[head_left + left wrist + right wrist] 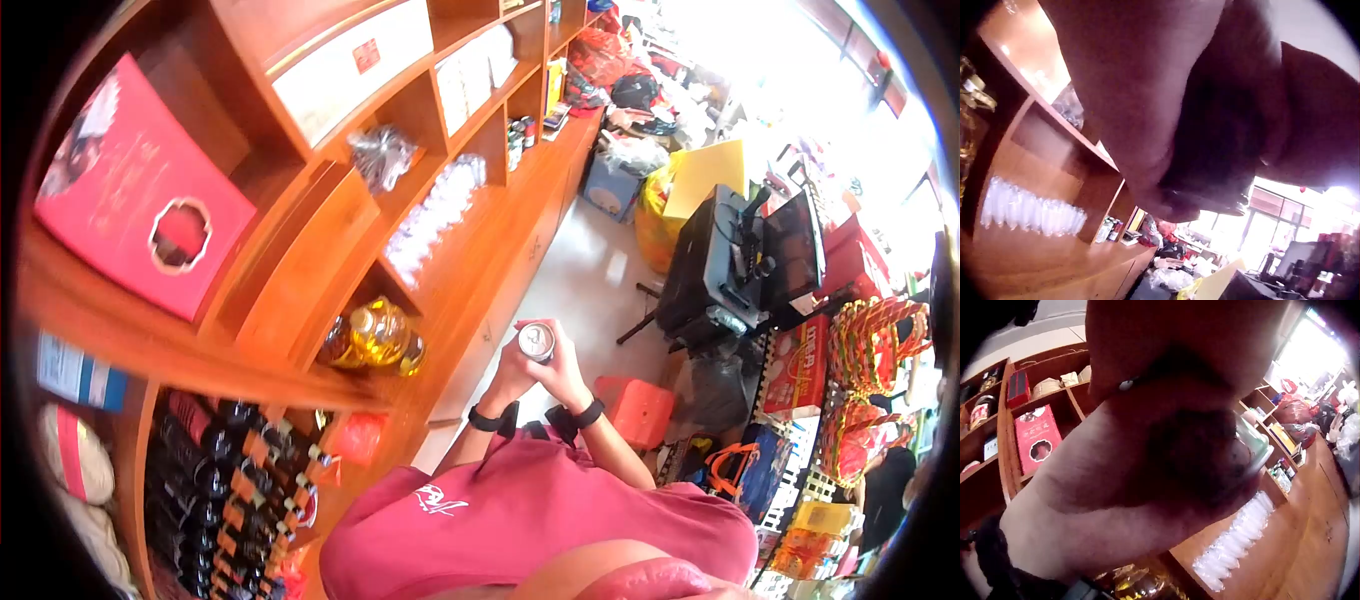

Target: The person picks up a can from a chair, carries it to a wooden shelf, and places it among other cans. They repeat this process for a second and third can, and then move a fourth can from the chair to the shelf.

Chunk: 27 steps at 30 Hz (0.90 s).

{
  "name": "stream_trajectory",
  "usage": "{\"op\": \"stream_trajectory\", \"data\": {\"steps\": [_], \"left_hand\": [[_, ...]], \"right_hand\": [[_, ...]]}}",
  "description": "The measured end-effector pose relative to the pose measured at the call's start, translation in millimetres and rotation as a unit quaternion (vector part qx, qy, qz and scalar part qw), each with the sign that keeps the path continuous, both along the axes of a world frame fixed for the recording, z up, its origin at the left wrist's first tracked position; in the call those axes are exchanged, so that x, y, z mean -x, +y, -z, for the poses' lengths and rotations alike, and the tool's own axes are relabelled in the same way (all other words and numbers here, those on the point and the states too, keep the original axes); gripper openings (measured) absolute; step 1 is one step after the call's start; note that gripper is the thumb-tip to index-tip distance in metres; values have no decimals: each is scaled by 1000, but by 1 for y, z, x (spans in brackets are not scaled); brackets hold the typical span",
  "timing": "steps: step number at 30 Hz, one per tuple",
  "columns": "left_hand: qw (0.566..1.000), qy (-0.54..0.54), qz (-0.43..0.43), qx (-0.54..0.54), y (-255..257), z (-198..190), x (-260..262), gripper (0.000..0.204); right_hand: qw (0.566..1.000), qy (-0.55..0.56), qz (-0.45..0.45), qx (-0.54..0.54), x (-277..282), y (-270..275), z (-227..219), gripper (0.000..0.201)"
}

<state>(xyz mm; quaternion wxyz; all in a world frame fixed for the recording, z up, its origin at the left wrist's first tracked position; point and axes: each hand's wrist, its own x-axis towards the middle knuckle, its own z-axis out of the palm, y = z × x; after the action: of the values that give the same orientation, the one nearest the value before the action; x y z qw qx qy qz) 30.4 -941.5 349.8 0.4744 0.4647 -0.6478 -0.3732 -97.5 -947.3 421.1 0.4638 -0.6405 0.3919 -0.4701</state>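
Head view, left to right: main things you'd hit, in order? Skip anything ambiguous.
Red box with a round window → bottles of yellow liquid → held can → red plastic object on the floor → black boxy unit → woven baskets.

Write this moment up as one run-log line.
left hand: grips can | right hand: grips same can | can: top facing head camera | beside hands: wooden counter
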Motion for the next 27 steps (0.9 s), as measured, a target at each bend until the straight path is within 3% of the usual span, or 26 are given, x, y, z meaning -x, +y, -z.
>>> {"op": "stream_trajectory", "data": {"steps": [2,3,6,9,11,13,16,19,20,23,24,27], "left_hand": [[999,-18,1,38,-43,-23,-3,35],[999,31,-10,43,-67,-24,-1,32],[995,82,63,-14,-126,-21,-3,31],[997,57,44,34,-169,-19,15,33],[997,41,70,-18,-200,4,29,42],[993,22,104,-45,-230,3,44,46],[990,31,124,-54,-284,4,76,51],[994,19,106,-20,-342,12,116,54],[991,30,114,-57,-364,12,129,55],[998,37,52,20,-427,5,176,39],[997,27,69,-1,-448,-6,187,57],[994,22,79,72,-508,-26,228,57]], "right_hand": [[1000,3,-5,20,-2,-46,-10,47],[1000,12,-8,23,-2,-66,-13,48],[1000,17,-7,15,-1,-118,-29,48],[1000,6,17,-16,13,-154,-28,47],[998,-10,53,-32,24,-177,-14,45],[996,-27,77,-39,40,-205,-2,45],[994,-53,91,-24,73,-257,13,45],[994,7,105,42,113,-317,14,45],[995,-18,98,14,127,-336,9,46],[997,-21,77,26,171,-404,-8,45],[996,-32,79,32,183,-423,-15,45],[994,-53,85,54,228,-483,-19,45]]}}
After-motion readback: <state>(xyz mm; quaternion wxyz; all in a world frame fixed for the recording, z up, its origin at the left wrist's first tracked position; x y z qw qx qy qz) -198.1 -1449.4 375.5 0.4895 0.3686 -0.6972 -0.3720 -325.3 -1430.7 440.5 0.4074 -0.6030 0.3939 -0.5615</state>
